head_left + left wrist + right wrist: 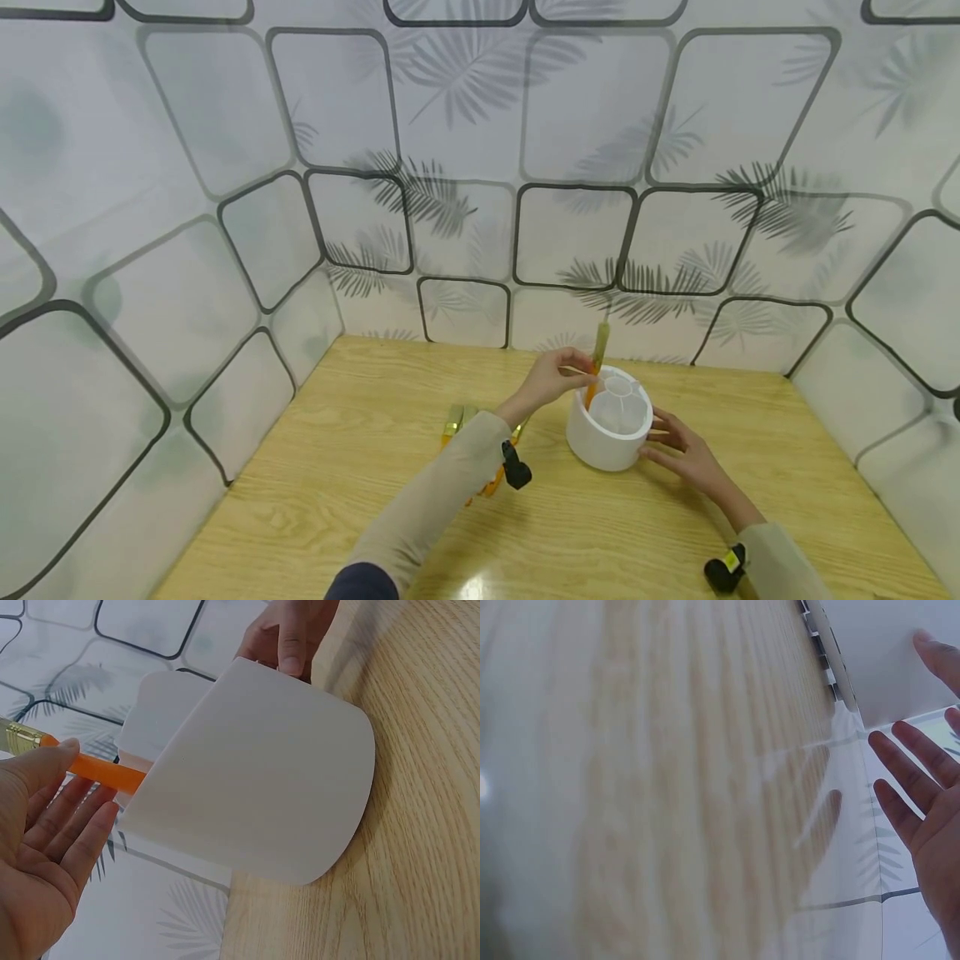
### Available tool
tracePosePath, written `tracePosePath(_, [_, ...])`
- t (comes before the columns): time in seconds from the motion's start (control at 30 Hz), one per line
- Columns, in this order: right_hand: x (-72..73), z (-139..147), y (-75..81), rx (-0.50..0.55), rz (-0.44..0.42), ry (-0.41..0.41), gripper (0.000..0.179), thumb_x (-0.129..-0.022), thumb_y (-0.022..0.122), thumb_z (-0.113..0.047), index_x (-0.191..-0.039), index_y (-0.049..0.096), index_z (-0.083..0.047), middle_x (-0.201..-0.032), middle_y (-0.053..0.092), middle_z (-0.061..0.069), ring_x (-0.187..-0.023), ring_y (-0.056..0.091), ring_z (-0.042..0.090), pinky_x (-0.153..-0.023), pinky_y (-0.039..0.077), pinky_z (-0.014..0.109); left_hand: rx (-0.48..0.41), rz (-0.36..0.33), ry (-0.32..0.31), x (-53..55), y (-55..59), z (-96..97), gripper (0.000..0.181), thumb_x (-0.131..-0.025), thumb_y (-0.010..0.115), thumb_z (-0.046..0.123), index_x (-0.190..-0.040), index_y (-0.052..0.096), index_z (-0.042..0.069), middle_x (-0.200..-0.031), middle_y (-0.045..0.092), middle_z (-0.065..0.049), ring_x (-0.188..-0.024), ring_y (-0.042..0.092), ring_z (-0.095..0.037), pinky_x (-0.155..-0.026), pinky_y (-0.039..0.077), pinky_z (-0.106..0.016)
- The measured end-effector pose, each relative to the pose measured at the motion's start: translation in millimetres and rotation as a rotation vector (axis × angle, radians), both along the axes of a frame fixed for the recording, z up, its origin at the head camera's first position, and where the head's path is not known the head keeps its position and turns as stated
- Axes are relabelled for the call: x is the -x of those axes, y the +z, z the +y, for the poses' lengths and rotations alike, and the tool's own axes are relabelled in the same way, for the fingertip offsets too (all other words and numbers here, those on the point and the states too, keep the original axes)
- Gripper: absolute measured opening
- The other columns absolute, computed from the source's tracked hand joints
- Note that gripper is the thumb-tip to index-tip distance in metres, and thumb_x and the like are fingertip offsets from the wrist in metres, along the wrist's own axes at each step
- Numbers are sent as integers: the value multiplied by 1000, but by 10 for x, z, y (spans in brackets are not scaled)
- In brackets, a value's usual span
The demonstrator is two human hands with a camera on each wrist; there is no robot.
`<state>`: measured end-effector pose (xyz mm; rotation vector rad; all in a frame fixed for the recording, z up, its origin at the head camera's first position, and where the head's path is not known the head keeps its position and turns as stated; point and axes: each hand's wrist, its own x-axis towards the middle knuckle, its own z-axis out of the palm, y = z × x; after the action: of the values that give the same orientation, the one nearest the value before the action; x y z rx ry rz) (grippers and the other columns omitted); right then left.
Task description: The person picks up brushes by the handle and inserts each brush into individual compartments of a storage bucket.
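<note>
Orange-handled paintbrush with gold metal ferrule (599,357): handle end down inside the white round plastic holder (602,452). Likely light, stiff-handled, soft at the bristles; best pinched below the ferrule. Left hand (551,381) above the holder's rim, fingers closed on the handle. Right hand (688,456) beside the holder, fingers spread, holding nothing; contact hard to confirm.

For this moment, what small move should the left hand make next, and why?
Probably ease the brush a little deeper into the white holder: the left hand pinches it bristles-up, its orange handle already reaches inside, and the right hand is at the holder's side.
</note>
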<state>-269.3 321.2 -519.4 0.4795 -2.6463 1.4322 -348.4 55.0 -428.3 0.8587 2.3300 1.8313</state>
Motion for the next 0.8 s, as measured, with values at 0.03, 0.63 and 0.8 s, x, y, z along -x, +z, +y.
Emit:
tracePosePath(0.03, [2, -1, 1, 1, 0, 0, 70, -85, 68, -20, -144, 30, -13, -127, 51, 25, -108, 56, 43, -86, 47, 54, 0, 0, 0, 3, -1, -1, 23, -81, 72, 13, -101, 65, 5, -99, 68, -8, -87, 64, -9, -73, 53, -19])
tracePosePath(0.63, [21, 19, -16, 9, 28, 22, 70, -84, 69, -16, -143, 32, -10, -126, 53, 22, -107, 57, 41, -86, 48, 53, 38, -2, -36, -209, 285, -211, 31, -87, 65, 9, -114, 60, -5, -113, 63, -21, -99, 63, -30, -78, 52, -21])
tracePosePath(0.8, [26, 29, -29, -5, 40, 18, 69, -84, 69, -15, -143, 32, -9, -127, 52, 21, -107, 57, 40, -85, 48, 52, 54, 14, -28, -240, 297, -259, 28, -87, 64, 9, -112, 61, -3, -113, 63, -21, -99, 62, -31, -78, 51, -19])
